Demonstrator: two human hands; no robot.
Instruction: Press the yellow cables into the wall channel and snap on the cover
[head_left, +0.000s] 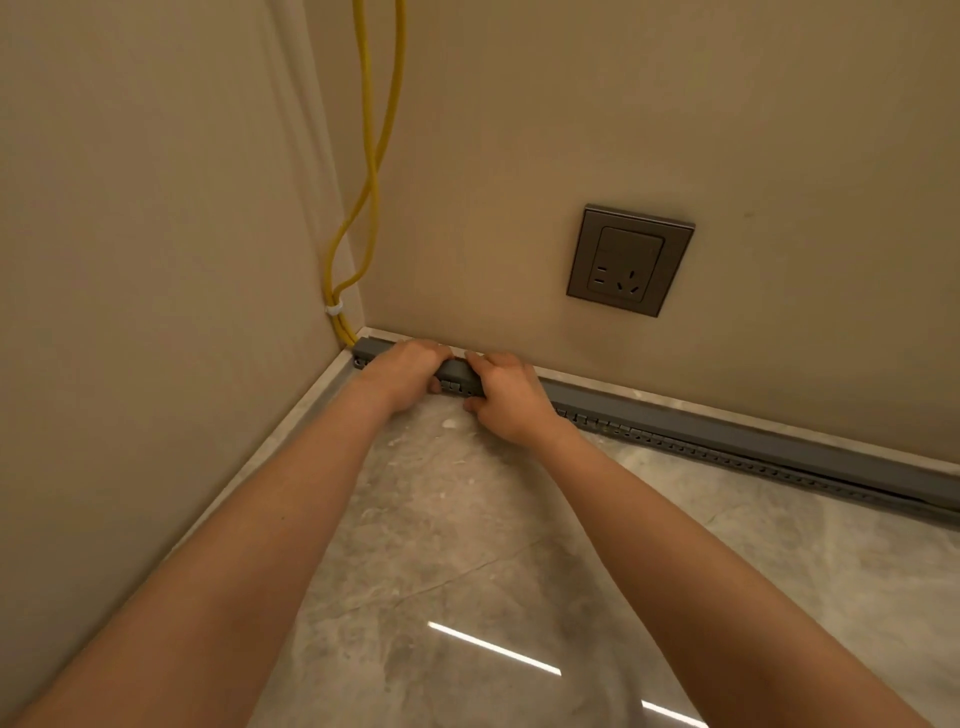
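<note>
Two yellow cables (370, 171) hang down the room corner, held together by a white clip (334, 309), and run into the left end of a grey slotted channel (727, 452) along the foot of the wall. A grey cover (753, 428) lies on top of the channel. My left hand (405, 371) grips channel and cover near the corner, fingers over the top. Just right of it, my right hand (506, 397) grips them the same way. Inside the channel the cables are hidden.
A grey wall socket (630, 260) sits above the channel on the right wall. A pale stone skirting (311, 395) runs along both walls. The floor (467, 571) is glossy grey marble with light reflections.
</note>
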